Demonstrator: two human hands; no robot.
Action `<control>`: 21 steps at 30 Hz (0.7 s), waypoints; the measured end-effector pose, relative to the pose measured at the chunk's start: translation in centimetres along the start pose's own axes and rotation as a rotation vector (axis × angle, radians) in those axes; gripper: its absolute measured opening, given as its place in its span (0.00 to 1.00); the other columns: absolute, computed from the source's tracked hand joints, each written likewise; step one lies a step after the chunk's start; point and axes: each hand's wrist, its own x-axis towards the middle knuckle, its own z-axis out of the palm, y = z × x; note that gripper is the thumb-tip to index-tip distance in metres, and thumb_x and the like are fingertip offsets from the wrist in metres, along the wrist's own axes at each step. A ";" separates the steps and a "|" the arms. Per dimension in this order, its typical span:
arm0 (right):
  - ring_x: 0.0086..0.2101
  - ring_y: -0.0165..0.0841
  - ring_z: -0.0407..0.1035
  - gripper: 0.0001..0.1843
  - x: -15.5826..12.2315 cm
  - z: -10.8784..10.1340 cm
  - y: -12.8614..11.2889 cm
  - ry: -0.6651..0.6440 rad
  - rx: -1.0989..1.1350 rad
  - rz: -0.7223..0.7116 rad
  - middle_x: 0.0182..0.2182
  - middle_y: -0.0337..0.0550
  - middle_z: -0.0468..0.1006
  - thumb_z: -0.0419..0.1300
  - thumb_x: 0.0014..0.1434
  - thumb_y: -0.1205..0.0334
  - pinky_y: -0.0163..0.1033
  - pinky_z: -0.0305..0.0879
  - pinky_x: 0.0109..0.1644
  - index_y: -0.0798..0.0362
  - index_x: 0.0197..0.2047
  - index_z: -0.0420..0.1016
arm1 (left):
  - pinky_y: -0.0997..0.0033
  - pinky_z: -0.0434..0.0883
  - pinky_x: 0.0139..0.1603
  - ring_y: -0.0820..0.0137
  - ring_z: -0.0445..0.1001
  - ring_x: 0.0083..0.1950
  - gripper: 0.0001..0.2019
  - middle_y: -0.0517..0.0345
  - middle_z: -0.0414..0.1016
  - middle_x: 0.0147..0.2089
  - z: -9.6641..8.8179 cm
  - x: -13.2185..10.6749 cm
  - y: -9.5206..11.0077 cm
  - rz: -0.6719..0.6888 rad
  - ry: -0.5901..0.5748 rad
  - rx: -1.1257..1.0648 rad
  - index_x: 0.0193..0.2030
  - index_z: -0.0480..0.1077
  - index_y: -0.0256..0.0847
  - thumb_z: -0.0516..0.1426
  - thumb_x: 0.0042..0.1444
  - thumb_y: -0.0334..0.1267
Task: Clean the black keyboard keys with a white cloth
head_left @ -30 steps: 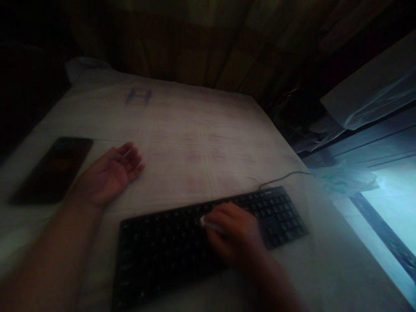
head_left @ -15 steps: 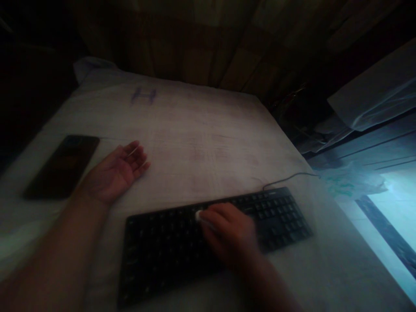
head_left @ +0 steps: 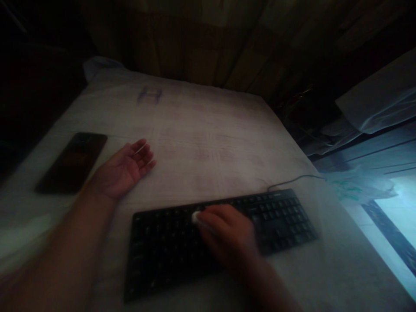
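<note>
A black keyboard lies on a pale cloth-covered surface in dim light. My right hand rests on the keyboard's middle with its fingers curled around a small white thing that I cannot name. My left hand lies palm up on the cloth left of the keyboard, fingers loosely spread and holding nothing. A dark phone lies flat just left of that hand.
The keyboard's cable runs off to the right edge. Dark curtains hang behind the surface. To the right are pale sheets and a bright floor area.
My right hand with the white thing has slid a little leftward along the keyboard. The view has shifted slightly; my left hand lies as before.
</note>
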 end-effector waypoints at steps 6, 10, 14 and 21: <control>0.32 0.36 0.73 0.08 0.1 0.5 -0.3 -0.033 -0.042 -0.017 0.34 0.47 0.80 0.58 0.63 0.69 0.39 0.71 0.33 0.55 0.42 0.79 | 0.67 0.77 0.45 0.71 0.79 0.38 0.19 0.57 0.80 0.36 -0.3 0.1 -0.1 0.003 -0.020 -0.001 0.41 0.76 0.39 0.44 0.71 0.36; 0.31 0.36 0.73 0.08 0.1 0.2 -0.4 -0.061 -0.004 -0.008 0.34 0.47 0.80 0.57 0.61 0.70 0.38 0.71 0.33 0.55 0.40 0.79 | 0.67 0.77 0.45 0.72 0.79 0.38 0.20 0.58 0.80 0.36 -0.4 0.1 -0.1 0.003 -0.034 -0.006 0.41 0.76 0.39 0.42 0.71 0.37; 0.30 0.35 0.73 0.08 0.2 0.1 -0.5 -0.057 0.024 0.011 0.32 0.46 0.80 0.58 0.60 0.70 0.38 0.70 0.33 0.54 0.37 0.78 | 0.67 0.77 0.45 0.72 0.79 0.37 0.21 0.58 0.80 0.36 -0.5 0.1 0.0 -0.004 -0.044 -0.018 0.41 0.76 0.38 0.42 0.72 0.37; 0.33 0.35 0.74 0.07 0.5 0.5 -0.9 0.003 0.080 -0.004 0.35 0.46 0.81 0.60 0.62 0.70 0.38 0.71 0.36 0.55 0.42 0.78 | 0.68 0.76 0.46 0.72 0.79 0.38 0.20 0.58 0.80 0.36 -0.5 0.0 0.0 0.002 -0.035 -0.009 0.41 0.76 0.39 0.43 0.71 0.37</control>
